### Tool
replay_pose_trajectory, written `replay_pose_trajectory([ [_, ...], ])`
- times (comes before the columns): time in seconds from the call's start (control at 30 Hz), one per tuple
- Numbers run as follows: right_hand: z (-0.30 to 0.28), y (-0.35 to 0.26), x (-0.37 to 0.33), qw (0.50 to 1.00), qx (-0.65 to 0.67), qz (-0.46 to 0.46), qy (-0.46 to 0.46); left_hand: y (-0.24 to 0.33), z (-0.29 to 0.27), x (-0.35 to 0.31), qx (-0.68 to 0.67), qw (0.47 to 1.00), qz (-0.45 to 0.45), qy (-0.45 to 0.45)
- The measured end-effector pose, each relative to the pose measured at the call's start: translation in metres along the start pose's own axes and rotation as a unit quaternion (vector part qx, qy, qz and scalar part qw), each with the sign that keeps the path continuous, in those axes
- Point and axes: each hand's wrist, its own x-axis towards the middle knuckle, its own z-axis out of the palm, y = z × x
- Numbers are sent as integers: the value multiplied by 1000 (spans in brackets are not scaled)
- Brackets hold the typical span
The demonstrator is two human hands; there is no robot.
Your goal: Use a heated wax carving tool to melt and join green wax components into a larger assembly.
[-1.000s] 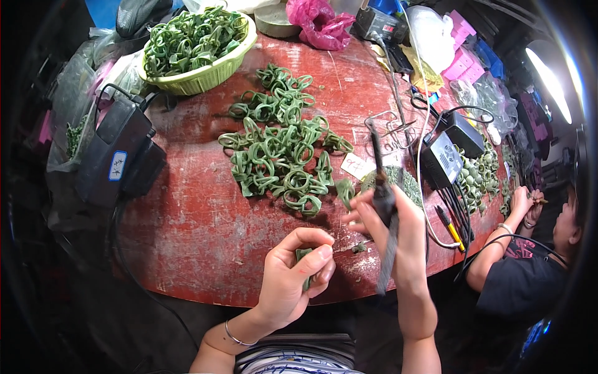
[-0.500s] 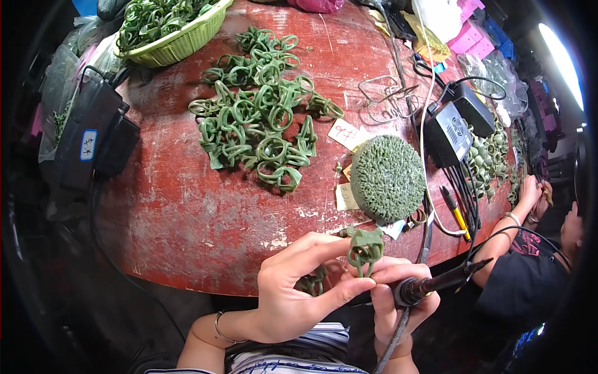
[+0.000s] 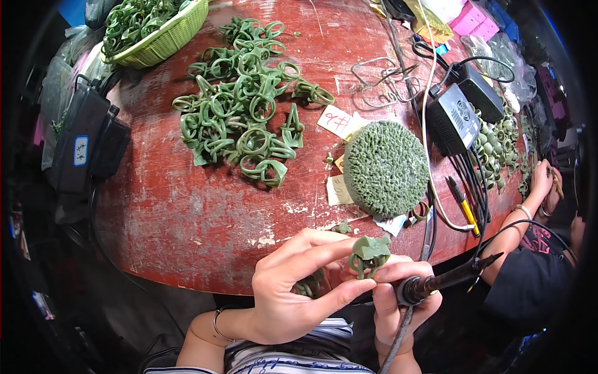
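Okay, left hand [image 3: 296,290] at bottom centre of the frame; its thumb and forefinger are clamped on a green ring [image 3: 372,248], flat top face up, loop below; a second green piece [image 3: 308,285] sits partly hidden inside the same palm, under the curled fingers; right hand [image 3: 390,311] just to the right, fingers closed around a black pen tool [image 3: 439,282], tip pointing right and slightly up, grey cord hanging down from it; right fingertips also meet the ring's lower edge, so ring is between both hands, in front of the table's [image 3: 187,240] near edge.

Above the hands, a round green block [image 3: 386,168] with a rough top; paper tags [image 3: 337,121] by its left side; pile of green rings [image 3: 265,84] upper centre-left; basket [image 3: 163,48] full of similar rings upper left; black box [image 3: 78,137] at left; yellow-and-black pen [image 3: 468,212] and cables right; co-worker's hand [image 3: 542,179] far right, at the table edge.
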Motion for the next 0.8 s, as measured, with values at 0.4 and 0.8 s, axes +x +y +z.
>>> replay_pose_trajectory([
  [0.4, 6, -12, -1, 994, 4, 92, 61, 9, 2, -2, -154, 973, -172, -31],
  [0.8, -21, 7, -8, 951, -270, 147, 47, -2, 3, 3, -245, 954, -174, -3],
])
